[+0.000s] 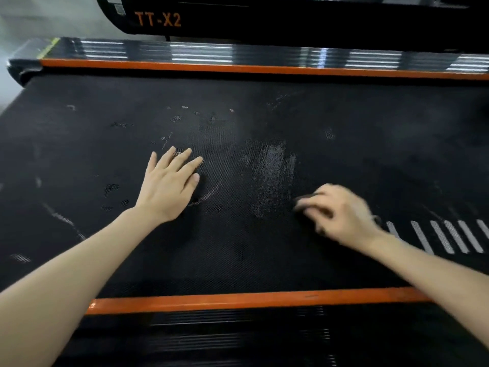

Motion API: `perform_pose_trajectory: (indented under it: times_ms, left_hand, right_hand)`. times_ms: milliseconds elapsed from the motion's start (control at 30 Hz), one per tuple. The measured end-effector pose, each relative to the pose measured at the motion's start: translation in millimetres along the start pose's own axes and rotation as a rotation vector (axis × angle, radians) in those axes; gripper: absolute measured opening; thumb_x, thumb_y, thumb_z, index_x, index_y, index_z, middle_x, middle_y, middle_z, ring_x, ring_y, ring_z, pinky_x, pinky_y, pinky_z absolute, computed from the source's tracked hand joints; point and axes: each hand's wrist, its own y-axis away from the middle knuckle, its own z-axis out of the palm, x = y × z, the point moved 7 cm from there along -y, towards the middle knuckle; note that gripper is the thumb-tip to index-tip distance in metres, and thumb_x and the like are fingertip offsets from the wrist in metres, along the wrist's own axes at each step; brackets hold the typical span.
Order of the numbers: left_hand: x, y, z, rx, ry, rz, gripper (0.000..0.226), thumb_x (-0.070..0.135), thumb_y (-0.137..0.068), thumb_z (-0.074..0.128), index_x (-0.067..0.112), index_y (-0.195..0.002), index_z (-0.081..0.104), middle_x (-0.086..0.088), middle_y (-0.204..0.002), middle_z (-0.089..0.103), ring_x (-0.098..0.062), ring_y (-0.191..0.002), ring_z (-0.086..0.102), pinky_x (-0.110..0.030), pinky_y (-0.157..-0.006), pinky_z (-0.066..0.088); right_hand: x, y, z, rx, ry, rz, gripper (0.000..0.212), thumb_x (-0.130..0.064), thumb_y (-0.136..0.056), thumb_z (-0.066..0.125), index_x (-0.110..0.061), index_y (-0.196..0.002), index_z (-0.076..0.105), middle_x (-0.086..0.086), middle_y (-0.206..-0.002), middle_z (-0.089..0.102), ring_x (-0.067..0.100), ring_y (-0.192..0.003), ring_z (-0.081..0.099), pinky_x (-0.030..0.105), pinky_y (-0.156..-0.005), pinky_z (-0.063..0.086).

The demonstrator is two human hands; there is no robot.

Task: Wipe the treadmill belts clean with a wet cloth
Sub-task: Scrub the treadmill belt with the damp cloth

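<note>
Orange lettering "TT-X2" (158, 19) stands on the black treadmill housing (291, 22) beyond the belt

Left hand (169, 186) flat on treadmill belt (264, 260), right hand (341, 215) gripping dark cloth (301, 200)

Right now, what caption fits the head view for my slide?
Left hand flat on the belt, right hand grips a dark cloth on it.

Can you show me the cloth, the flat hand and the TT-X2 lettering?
dark cloth (304, 202): head view, its exposed left end.
left hand (169, 185): head view, back of the hand.
TT-X2 lettering (166, 19): head view, the letter X.
</note>
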Motion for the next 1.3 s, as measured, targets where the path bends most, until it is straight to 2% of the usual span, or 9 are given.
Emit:
perform_pose_trajectory:
  times_ms: [100, 267, 367, 567, 767, 1000, 1067, 1167, 1300]
  left_hand:
    - [5, 3, 14, -0.023, 0.002, 0.007, 0.073, 0.052, -0.087, 0.003, 0.023, -0.145, 0.035, -0.002, -0.154, 0.029, -0.028, -0.144, 0.015, -0.049, -0.116, 0.004]
    - [6, 4, 23, -0.023, 0.022, -0.009, 0.063, 0.045, -0.090, 0.015, 0.021, -0.144, 0.039, -0.003, -0.153, 0.031, -0.026, -0.144, 0.018, -0.048, -0.117, 0.007]
    - [6, 4, 21, -0.012, 0.011, -0.010, 0.065, 0.046, -0.089, 0.011, 0.022, -0.144, 0.038, -0.002, -0.153, 0.031, -0.025, -0.144, 0.019, -0.047, -0.117, 0.007]
    - [4, 5, 16, -0.009, 0.051, -0.031, 0.059, 0.040, -0.089, 0.020, 0.025, -0.144, 0.038, 0.002, -0.153, 0.030, -0.021, -0.144, 0.017, -0.040, -0.118, 0.005]
    - [-21, 23, 1, 0.101, 0.090, -0.171, 0.041, 0.027, -0.102, 0.034, 0.019, -0.142, 0.041, -0.001, -0.150, 0.036, -0.021, -0.144, 0.018, -0.038, -0.118, 0.004]
    - [-49, 38, -6, 0.054, -0.056, -0.200, 0.043, 0.028, -0.102, 0.033, 0.020, -0.143, 0.039, -0.001, -0.152, 0.032, -0.021, -0.145, 0.014, -0.039, -0.118, 0.003]
    - [-54, 33, -3, 0.060, -0.065, -0.201, 0.043, 0.028, -0.101, 0.034, 0.021, -0.143, 0.039, -0.001, -0.152, 0.032, -0.022, -0.145, 0.015, -0.039, -0.118, 0.003]
    - [-59, 18, -7, 0.108, -0.044, -0.198, 0.042, 0.027, -0.101, 0.036, 0.021, -0.143, 0.040, -0.001, -0.152, 0.033, -0.022, -0.144, 0.016, -0.039, -0.117, 0.005]
    - [-65, -5, -11, 0.115, -0.049, -0.115, 0.043, 0.029, -0.101, 0.033, 0.022, -0.143, 0.038, 0.001, -0.153, 0.032, -0.019, -0.145, 0.015, -0.038, -0.117, 0.003]
  right_hand:
    - [65, 7, -17, 0.145, 0.107, 0.412, 0.024, -0.038, -0.091, 0.054, -0.026, -0.100, 0.073, -0.003, -0.092, 0.062, 0.024, -0.087, 0.061, 0.036, -0.073, 0.049]
    - [61, 3, -8, 0.190, 0.171, 0.477, 0.021, -0.029, -0.091, 0.058, -0.019, -0.103, 0.072, 0.002, -0.097, 0.062, 0.026, -0.091, 0.056, 0.034, -0.073, 0.042]
    - [32, -12, -1, 0.150, 0.063, 0.341, 0.019, -0.032, -0.090, 0.058, -0.027, -0.101, 0.073, -0.001, -0.093, 0.063, 0.024, -0.091, 0.058, 0.035, -0.077, 0.047]
    - [-118, -45, 64, -0.064, -0.153, -0.217, 0.022, -0.040, -0.083, 0.056, -0.031, -0.090, 0.075, -0.001, -0.079, 0.062, 0.022, -0.074, 0.058, 0.035, -0.064, 0.050]
    - [-96, -3, 43, -0.214, -0.271, -0.530, 0.023, -0.042, -0.086, 0.054, -0.033, -0.093, 0.074, -0.006, -0.083, 0.062, 0.017, -0.074, 0.057, 0.027, -0.066, 0.044]
    - [-18, -147, 56, 0.107, 0.028, 0.211, 0.029, -0.036, -0.093, 0.052, -0.021, -0.109, 0.070, 0.012, -0.106, 0.061, 0.033, -0.101, 0.057, 0.035, -0.078, 0.045]
    - [-71, -143, 77, 0.070, 0.027, 0.098, 0.029, -0.038, -0.091, 0.052, -0.023, -0.106, 0.071, 0.012, -0.104, 0.062, 0.033, -0.098, 0.058, 0.035, -0.077, 0.046]
    - [-165, -84, 99, -0.027, -0.100, -0.315, 0.025, -0.038, -0.087, 0.056, -0.020, -0.085, 0.072, 0.008, -0.083, 0.060, 0.031, -0.078, 0.059, 0.034, -0.060, 0.047]
    - [-159, -56, 89, -0.134, -0.167, -0.476, 0.028, -0.045, -0.085, 0.050, -0.030, -0.088, 0.073, -0.002, -0.077, 0.059, 0.023, -0.071, 0.059, 0.031, -0.058, 0.048]
